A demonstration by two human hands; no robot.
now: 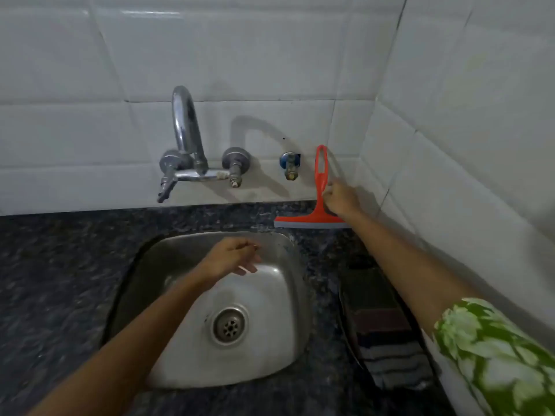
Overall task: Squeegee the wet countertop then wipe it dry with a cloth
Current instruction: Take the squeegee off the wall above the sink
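White-tiled corner, dark worktop (75, 265). R hand (341, 199) fingers grip squeegee (319, 199) low on handle; L hand (231, 259) loose, empty. Suggest blade flat, pull toward sink (288, 244).

Right hand (341, 199) extended forward, fingers closed, left hand (231, 259) loosely curled, palm down

Kitchen: steel sink (288, 250), wall tap (186, 139), tiles (270, 55).

Squeegee (319, 202): orange-red plastic, looped handle, grey blade. It stands upright against the white tiled wall, blade edge down on the countertop (60, 265). Position: 1 o'clock from the sink. Countertop: dark speckled stone. Striped cloth (387, 355): folded flat at 3 o'clock.
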